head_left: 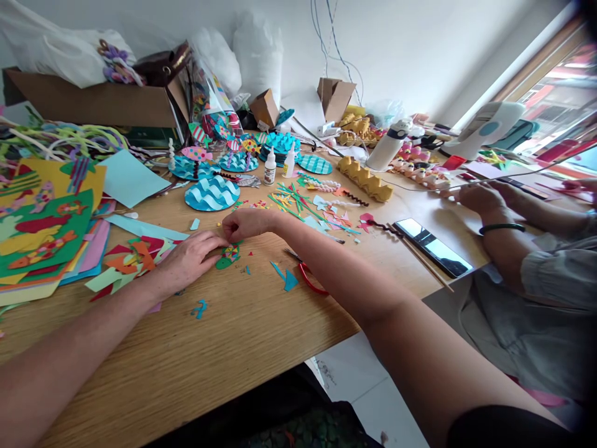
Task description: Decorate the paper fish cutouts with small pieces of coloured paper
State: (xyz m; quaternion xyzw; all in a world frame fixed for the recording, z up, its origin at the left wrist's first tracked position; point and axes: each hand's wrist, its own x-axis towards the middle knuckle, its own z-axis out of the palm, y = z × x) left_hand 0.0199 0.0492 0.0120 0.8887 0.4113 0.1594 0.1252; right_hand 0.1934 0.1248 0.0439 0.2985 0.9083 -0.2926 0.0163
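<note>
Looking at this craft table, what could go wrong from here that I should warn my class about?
The red-handled scissors lie beside the right forearm, so the arm might brush them.

Loose blue scraps lie close to the green paper cutout by the left hand and right hand; a sleeve or draught could scatter them.

The phone sits near the table's edge and could get knocked off.

Wooden table (270, 336) — green paper cutout (226, 257), scissors (303, 272), phone (433, 247) (screen up).

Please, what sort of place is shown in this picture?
Probably a craft room or workshop: the wooden table holds red-handled scissors, coloured paper scraps and a pink fish decoration.
</note>
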